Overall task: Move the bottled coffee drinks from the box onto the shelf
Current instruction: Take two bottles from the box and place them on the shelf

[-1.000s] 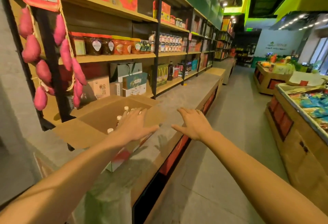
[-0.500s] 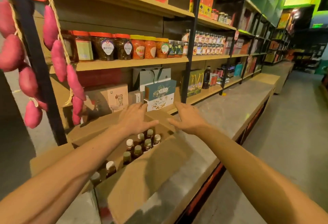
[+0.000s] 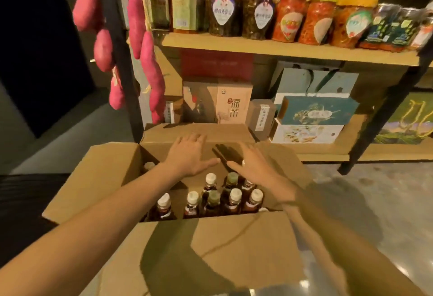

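I'm hovering my left hand (image 3: 189, 155) and right hand (image 3: 255, 167) over the box (image 3: 112, 178), fingers spread, gripping nothing; next I'm likely lowering to grasp two bottles (image 3: 210, 179).

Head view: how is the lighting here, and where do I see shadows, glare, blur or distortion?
Head view: warm, dim light; dark arm shadows fall on the near flap of the cardboard box; a small glare spot lies on the grey counter at the bottom edge; the dark packets at far right are smeared; the black posts splay apart upward, wide-lens distortion.
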### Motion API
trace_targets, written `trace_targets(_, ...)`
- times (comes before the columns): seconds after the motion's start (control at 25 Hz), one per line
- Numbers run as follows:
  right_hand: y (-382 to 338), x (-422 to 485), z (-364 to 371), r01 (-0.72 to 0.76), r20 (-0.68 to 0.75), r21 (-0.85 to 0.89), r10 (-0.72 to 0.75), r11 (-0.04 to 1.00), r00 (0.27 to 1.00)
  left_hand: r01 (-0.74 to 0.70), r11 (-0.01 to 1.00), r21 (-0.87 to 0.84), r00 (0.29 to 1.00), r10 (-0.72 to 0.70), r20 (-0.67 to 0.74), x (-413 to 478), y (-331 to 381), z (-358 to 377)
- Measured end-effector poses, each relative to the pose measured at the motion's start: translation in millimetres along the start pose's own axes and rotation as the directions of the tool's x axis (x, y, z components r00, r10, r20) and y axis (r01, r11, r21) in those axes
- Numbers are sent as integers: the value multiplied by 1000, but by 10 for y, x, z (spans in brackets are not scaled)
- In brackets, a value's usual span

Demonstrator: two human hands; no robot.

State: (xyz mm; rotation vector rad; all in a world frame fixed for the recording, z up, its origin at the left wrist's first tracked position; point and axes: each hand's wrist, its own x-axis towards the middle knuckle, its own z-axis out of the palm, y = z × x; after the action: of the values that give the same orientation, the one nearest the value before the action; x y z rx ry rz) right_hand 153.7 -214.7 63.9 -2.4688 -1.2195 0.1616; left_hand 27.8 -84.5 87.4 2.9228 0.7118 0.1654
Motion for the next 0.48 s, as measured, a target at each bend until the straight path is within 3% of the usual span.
trace_targets(0.12, 268, 182, 307, -90, 149, 199, 61, 976, 987, 126, 989, -82, 988, -117, 106, 37, -94, 366)
trace_targets(0.2, 381, 327, 522, -130, 226, 294, 64, 947, 972, 202, 942, -269, 972, -159, 172, 110, -153, 608)
trace_targets(0.32, 522, 522, 797, -171, 340, 313, 58, 934, 939, 323, 775, -544, 933, -166, 319, 371, -217, 919)
trace_targets(0.48, 745, 754, 1080, -305, 485, 193, 180, 933, 856, 467, 684, -560, 820, -98, 565, 635, -382, 1294)
